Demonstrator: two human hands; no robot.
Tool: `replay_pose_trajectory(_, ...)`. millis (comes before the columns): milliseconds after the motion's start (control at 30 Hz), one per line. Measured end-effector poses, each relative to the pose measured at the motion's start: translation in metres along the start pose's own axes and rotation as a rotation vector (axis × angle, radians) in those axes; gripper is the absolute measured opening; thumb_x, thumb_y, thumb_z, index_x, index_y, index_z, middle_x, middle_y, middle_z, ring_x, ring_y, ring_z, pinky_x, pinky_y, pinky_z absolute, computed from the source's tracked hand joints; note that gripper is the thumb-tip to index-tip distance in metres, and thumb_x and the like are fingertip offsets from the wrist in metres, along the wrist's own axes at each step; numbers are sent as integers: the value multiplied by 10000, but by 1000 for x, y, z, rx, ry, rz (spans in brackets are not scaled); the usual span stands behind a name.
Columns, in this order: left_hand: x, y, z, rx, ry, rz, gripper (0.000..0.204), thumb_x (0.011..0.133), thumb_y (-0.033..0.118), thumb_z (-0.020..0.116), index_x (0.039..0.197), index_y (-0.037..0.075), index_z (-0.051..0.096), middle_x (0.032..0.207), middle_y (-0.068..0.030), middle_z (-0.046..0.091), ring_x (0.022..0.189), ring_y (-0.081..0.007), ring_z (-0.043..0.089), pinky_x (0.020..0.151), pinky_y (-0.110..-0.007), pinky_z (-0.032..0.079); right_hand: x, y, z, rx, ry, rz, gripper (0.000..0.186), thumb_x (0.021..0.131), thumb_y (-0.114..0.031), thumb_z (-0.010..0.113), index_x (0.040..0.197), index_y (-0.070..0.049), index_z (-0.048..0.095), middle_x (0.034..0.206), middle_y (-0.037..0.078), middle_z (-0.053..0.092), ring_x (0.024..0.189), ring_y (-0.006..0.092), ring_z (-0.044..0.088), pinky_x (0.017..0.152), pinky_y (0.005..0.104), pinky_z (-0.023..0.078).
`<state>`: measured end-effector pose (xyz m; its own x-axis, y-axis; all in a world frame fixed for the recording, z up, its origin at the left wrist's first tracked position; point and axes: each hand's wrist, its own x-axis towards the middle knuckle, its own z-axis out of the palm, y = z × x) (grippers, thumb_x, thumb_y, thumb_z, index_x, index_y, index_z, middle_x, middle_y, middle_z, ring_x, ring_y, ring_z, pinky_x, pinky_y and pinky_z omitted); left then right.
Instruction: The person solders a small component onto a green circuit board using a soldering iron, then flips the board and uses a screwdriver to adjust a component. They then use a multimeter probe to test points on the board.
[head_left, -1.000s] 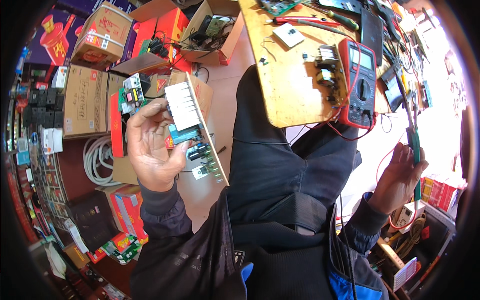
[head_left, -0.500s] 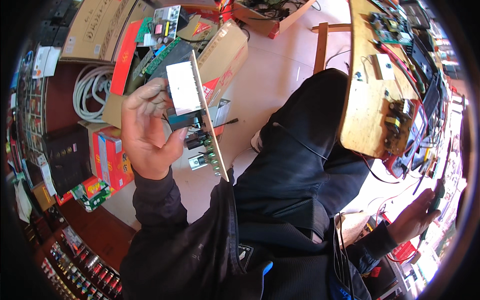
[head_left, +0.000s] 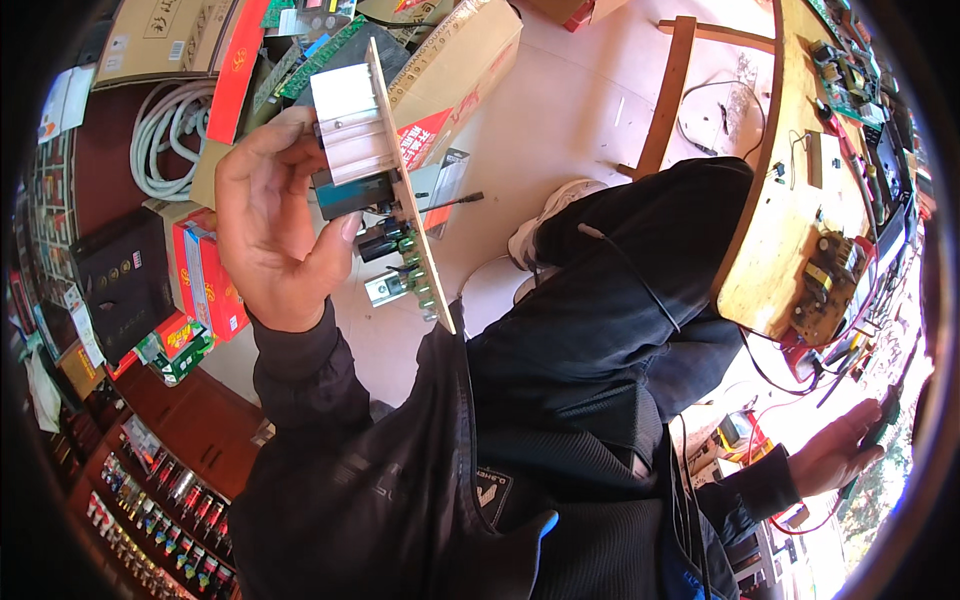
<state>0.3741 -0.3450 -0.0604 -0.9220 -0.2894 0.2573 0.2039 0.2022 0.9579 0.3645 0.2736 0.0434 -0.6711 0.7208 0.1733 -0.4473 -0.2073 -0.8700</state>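
Note:
My left hand (head_left: 275, 225) is closed on the edge parts of a circuit board (head_left: 408, 190), thumb below and fingers behind. The board stands on edge, seen almost side-on, its component side toward my palm. A ribbed silver heat sink (head_left: 350, 125) juts from its upper part, with a dark blue-green block, black cylinders and small green parts lower down. A short dark lead (head_left: 455, 202) sticks out past its far side. At the right rim, my right hand (head_left: 838, 448) has bent fingers against a dark green object (head_left: 880, 425), whose kind is lost in glare.
On the right, a wooden table (head_left: 750, 270) carries another circuit board (head_left: 830, 285), tools and wires. Cardboard boxes (head_left: 460, 85), a coil of pale cable (head_left: 165, 145) and red boxes (head_left: 205, 275) crowd the left. Between them, a wooden table leg (head_left: 670, 95) stands on the floor.
The whole view has shifted, so the table appears farther right. My left hand and the circuit board sit slightly farther left and higher in the picture. The grip on the board looks the same.

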Motion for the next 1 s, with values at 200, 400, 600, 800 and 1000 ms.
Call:
replay_pose_trajectory(200,10,-3,8,-36,-44,24,728,724,-68,693,1408,-35,447,1405,-205,546,1230,-276,587,1088,-415,441,5,-5,-18,348,-198,199,536,991,-74,627,1421,135,385,1550,293,377,1448,390,376,1271,514,237)
replay_pose_trajectory(400,11,1,20,-13,-81,-12,767,723,-31,708,1434,-51,419,1400,-205,533,1260,-278,560,1114,-429,417,-8,-2,-8,435,-382,399,489,1033,-154,597,1385,144,435,1459,282,475,1358,347,466,1223,469,323)
replay_pose_trajectory(600,37,6,58,26,-235,44,708,785,108,701,1406,-63,409,1414,-240,496,1322,-328,518,1148,-446,379,-39,-4,-1,145,-186,108,407,1086,-257,536,1233,121,580,1207,253,650,1046,266,624,1020,378,497)
replay_pose_trajectory(800,68,14,116,-178,-392,138,673,777,106,757,1358,-8,435,1371,-245,510,1306,-328,524,1121,-457,403,-61,-9,-28,193,1,-51,339,1074,-256,551,1195,50,634,1151,217,713,1021,259,711,1008,399,573)
replay_pose_trajectory(1000,77,45,164,-234,-513,84,656,675,26,719,1292,16,495,1349,-200,526,1259,-294,544,1088,-429,438,-78,-18,-82,294,233,-91,328,1064,-226,578,1251,44,584,1153,199,666,1029,253,645,1006,377,553)
